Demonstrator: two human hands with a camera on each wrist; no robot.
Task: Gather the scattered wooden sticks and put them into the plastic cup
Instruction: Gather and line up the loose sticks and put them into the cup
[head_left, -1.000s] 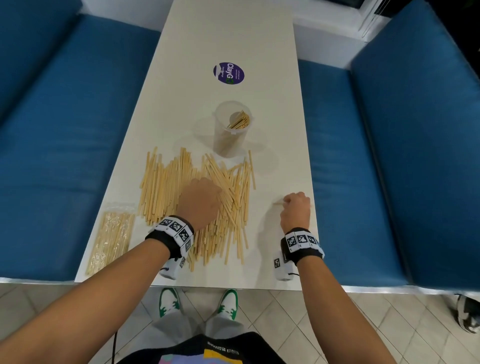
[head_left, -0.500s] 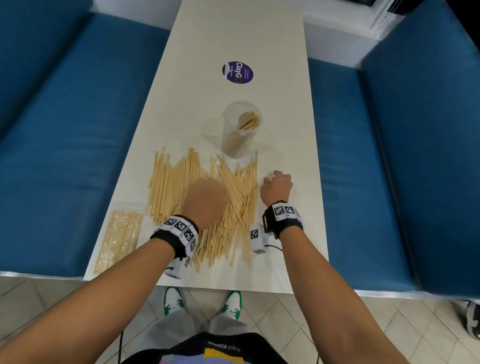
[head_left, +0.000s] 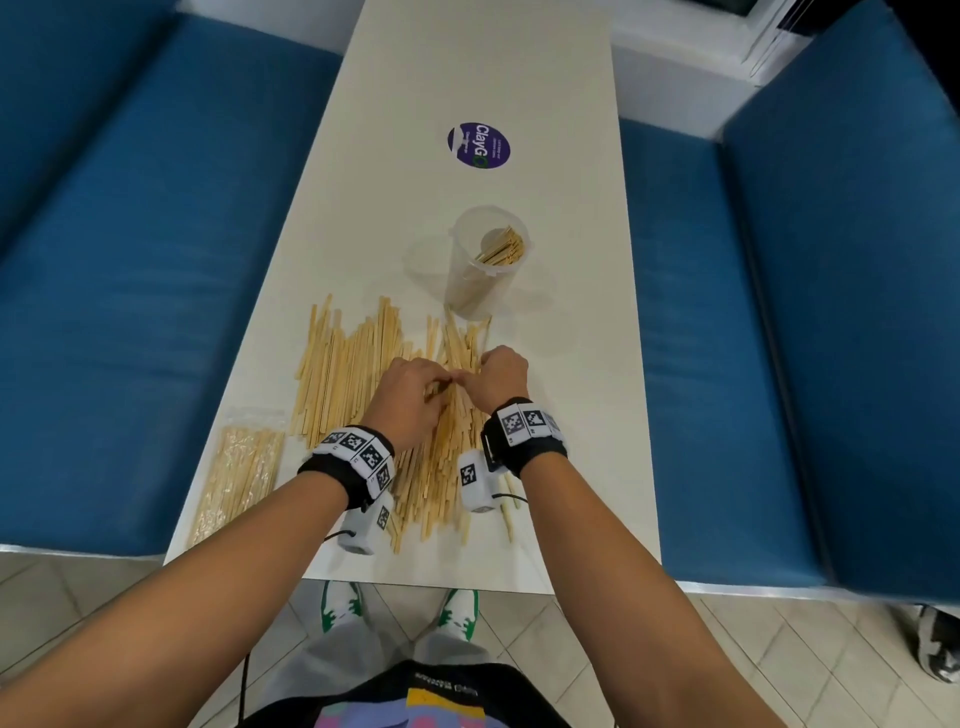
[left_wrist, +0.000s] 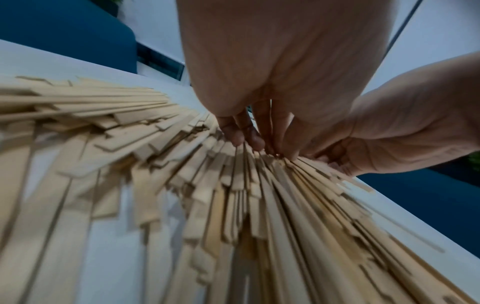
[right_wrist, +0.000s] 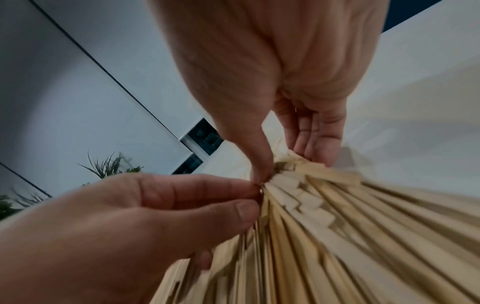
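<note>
Many flat wooden sticks (head_left: 343, 384) lie in a loose pile on the near half of the white table (head_left: 467, 67). The clear plastic cup (head_left: 483, 280) stands upright just beyond the pile, with several sticks in it. My left hand (head_left: 418, 395) and right hand (head_left: 501, 376) meet over the middle of the pile, fingers curled down into it. In the right wrist view, the right thumb and fingers (right_wrist: 319, 142) straddle a bunch of sticks (right_wrist: 337, 226), and my left hand (right_wrist: 207, 195) pinches at the same bunch. The left fingertips (left_wrist: 246, 139) dig into the sticks (left_wrist: 207, 195).
A sealed clear packet of sticks (head_left: 239, 478) lies at the table's near left corner. A round purple sticker (head_left: 479, 145) is on the table beyond the cup. Blue benches (head_left: 130, 260) flank the table on both sides. The table's near edge (head_left: 363, 579) is close to my wrists.
My right hand has moved left from the bare table near the right edge onto the pile and now meets the left hand. The sticks at the pile's right side have been pushed inward.
</note>
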